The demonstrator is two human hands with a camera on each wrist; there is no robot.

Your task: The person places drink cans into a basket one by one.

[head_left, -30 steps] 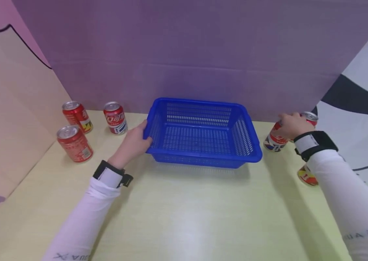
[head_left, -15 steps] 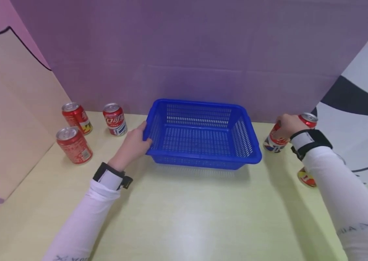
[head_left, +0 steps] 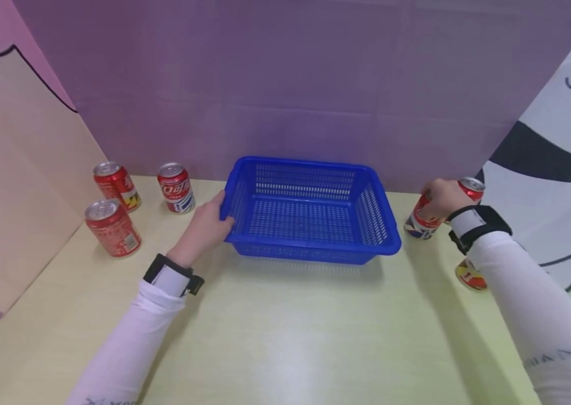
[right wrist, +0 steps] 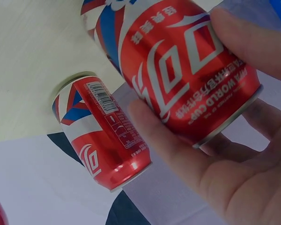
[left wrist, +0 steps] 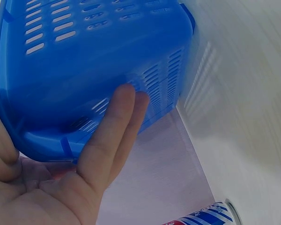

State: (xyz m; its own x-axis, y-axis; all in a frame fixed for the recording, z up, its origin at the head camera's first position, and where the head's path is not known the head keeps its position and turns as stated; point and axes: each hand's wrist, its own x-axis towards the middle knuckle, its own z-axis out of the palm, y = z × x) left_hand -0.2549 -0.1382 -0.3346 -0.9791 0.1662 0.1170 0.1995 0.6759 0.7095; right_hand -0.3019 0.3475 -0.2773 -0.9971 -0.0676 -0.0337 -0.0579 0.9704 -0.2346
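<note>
My left hand [head_left: 207, 226] holds the left rim of a blue plastic basket [head_left: 310, 251], thumb at the rim and fingers against the outer wall [left wrist: 89, 51]. Slotted sides and a perforated floor show; nothing lies in it. To the basket's right, my right hand [head_left: 445, 198] grips a red soda can [head_left: 418, 226] from above. In the right wrist view, thumb and fingers wrap round this can [right wrist: 182, 70]. Behind it stands a second red can [head_left: 472, 188], untouched in the right wrist view. A yellow-and-red can [head_left: 470, 274] is partly hidden by the right forearm.
Three red cans stand left of the basket: one near the back wall [head_left: 176, 188], one in the corner [head_left: 117, 185] and one nearer me [head_left: 113, 229]. A purple wall [head_left: 295, 73] rises behind the basket. The pale table [head_left: 285, 326] extends toward me.
My right hand has shifted slightly left and closed round the can, uncovering more of the one behind. The left hand stays at the basket rim. The head view has shifted a little.
</note>
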